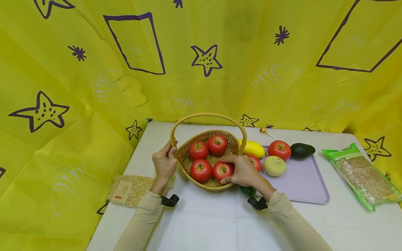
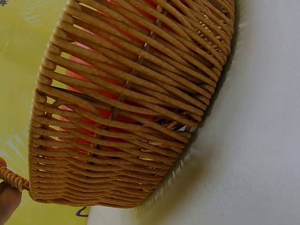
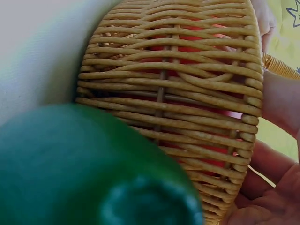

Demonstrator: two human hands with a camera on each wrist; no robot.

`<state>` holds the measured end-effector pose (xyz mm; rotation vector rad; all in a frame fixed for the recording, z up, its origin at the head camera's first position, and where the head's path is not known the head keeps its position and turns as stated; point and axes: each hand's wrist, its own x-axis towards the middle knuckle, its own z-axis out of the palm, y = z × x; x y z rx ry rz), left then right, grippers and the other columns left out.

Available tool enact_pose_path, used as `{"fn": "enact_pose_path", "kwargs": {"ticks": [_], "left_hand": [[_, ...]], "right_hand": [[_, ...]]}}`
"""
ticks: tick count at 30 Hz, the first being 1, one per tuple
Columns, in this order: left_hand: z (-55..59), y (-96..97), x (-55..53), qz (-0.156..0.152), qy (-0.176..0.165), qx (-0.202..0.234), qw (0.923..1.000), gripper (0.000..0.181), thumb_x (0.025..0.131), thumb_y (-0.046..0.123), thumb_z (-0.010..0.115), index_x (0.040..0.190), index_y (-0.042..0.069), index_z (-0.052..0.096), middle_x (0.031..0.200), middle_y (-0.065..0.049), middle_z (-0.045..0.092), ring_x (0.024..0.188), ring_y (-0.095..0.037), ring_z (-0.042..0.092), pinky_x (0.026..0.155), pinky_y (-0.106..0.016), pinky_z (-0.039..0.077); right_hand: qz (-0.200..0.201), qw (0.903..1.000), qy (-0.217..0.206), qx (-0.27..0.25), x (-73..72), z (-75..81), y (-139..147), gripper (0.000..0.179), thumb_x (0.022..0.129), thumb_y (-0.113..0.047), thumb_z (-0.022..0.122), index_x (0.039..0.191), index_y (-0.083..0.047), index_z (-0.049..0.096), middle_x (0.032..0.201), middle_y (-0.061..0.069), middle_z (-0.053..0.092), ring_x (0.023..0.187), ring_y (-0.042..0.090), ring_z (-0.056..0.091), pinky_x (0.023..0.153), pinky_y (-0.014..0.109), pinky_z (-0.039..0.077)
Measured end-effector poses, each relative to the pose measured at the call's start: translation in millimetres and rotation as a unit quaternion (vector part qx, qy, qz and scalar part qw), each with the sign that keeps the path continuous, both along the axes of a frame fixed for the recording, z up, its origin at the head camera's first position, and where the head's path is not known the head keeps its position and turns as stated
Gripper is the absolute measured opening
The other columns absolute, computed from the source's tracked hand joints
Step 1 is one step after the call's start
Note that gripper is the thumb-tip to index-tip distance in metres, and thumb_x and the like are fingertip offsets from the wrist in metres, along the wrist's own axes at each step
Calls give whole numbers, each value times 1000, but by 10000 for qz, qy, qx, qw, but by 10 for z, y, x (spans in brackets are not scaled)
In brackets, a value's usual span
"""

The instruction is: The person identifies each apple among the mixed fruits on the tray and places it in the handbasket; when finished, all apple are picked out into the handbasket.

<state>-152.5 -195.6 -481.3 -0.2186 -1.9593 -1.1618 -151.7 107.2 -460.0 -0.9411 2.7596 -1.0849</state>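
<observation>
A wicker basket point(image 1: 216, 188) with a tall arched handle point(image 1: 207, 114) stands at the middle of the table, with several red apples point(image 1: 201, 170) inside. My left hand point(image 1: 165, 163) pinches the handle's left base; its fingertips point(image 2: 9, 201) show at the edge of the left wrist view. Reaching over the basket's right rim, my right hand point(image 1: 243, 170) holds the front right apple point(image 1: 222, 170) between thumb and fingers. The right wrist view shows that hand point(image 3: 276, 187) beyond the woven wall, which hides its fingertips. A green vegetable point(image 3: 84, 154) looms close to that camera.
Right of the basket, a lilac tray point(image 1: 306, 183) bears a red fruit point(image 1: 279, 150), a pale round fruit point(image 1: 274, 166) and a dark avocado point(image 1: 302, 151). A yellow fruit point(image 1: 254, 149) lies beside it. A lollipop point(image 1: 263, 130), green-edged packet point(image 1: 364, 176) and grain bag point(image 1: 138, 186) lie around.
</observation>
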Motion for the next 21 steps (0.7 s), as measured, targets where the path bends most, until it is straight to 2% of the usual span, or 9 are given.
{"fn": "enact_pose_path", "kwargs": {"ticks": [11, 21], "left_hand": [[-12, -5, 14, 23, -120, -32, 9999, 33, 89, -18, 68, 120, -10, 76, 104, -23, 80, 90, -39, 80, 78, -3, 51], [-12, -6, 8, 72, -68, -77, 9999, 34, 89, -19, 68, 120, -10, 76, 102, -22, 81, 89, -38, 80, 77, -3, 50]], "right_hand": [[36, 10000, 32, -81, 20, 4, 19, 70, 68, -33, 101, 127, -3, 77, 125, 12, 78, 125, 35, 69, 107, 58, 52], [368, 9992, 107, -121, 26, -21, 61, 69, 77, -29, 97, 133, 1, 71, 133, 16, 74, 131, 39, 65, 110, 61, 50]]}}
